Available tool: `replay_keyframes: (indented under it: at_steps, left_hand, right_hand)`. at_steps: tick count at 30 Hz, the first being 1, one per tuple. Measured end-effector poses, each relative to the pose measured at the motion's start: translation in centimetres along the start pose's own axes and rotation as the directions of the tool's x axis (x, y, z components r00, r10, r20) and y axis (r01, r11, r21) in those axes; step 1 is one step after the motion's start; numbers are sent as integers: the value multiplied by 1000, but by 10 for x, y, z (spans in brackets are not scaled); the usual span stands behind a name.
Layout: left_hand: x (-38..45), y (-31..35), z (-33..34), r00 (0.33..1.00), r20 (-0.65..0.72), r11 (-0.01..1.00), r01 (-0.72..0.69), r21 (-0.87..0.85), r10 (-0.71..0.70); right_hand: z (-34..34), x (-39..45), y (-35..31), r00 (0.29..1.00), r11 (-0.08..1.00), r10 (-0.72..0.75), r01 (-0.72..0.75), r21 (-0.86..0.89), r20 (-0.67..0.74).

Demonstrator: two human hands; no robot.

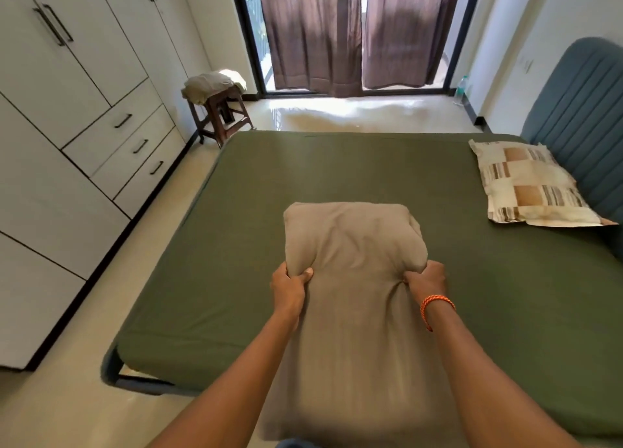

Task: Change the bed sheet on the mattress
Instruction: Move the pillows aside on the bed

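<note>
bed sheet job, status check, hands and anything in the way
Left hand and right hand both gripping the tan pillow. Green sheet on the mattress. Patterned pillow lying on it by the headboard.

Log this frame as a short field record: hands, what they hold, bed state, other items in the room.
left hand: left hand grips the tan pillow at its left side
right hand: right hand grips the same pillow at its right side
bed: green sheet covers the mattress
second pillow: patterned pillow lies by the blue headboard
stool: wooden stool with folded cloth on top
background: white wardrobe, brown curtains
</note>
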State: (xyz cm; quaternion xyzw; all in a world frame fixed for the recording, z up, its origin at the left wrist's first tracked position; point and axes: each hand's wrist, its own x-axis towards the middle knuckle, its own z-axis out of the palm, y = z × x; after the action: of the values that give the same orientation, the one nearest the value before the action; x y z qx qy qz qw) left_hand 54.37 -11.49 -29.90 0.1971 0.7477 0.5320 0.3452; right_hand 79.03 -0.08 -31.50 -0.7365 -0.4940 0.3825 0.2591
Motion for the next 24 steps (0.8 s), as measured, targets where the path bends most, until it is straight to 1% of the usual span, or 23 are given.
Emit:
replay_keyframes:
  at_steps: [3, 6, 11, 18, 22, 24]
  left_hand:
    - [18, -2, -32, 999, -23, 999, 29, 14, -28]
    - [47, -6, -61, 998, -51, 1000, 22, -19, -23]
    - [105, -3, -105, 995, -64, 994, 64, -92, -70]
    - [236, 7, -149, 990, -108, 990, 77, -116, -89]
    - [314, -9, -152, 981, -141, 986, 113, -121, -130]
    - [351, -22, -151, 968, -192, 982, 137, -132, -161]
  right_hand:
    - [32, -6, -19, 1000, 1000, -13, 13, 4, 25]
    - [74, 2, -36, 997, 999, -47, 46, 8, 59]
    - [148, 17, -85, 992, 995, -59, 68, -78, 109]
    - [261, 76, -183, 988, 972, -97, 120, -203, 122]
    - [329, 109, -244, 983, 940, -121, 158, -302, 140]
    - [368, 130, -275, 976, 911, -159, 202, -361, 146]
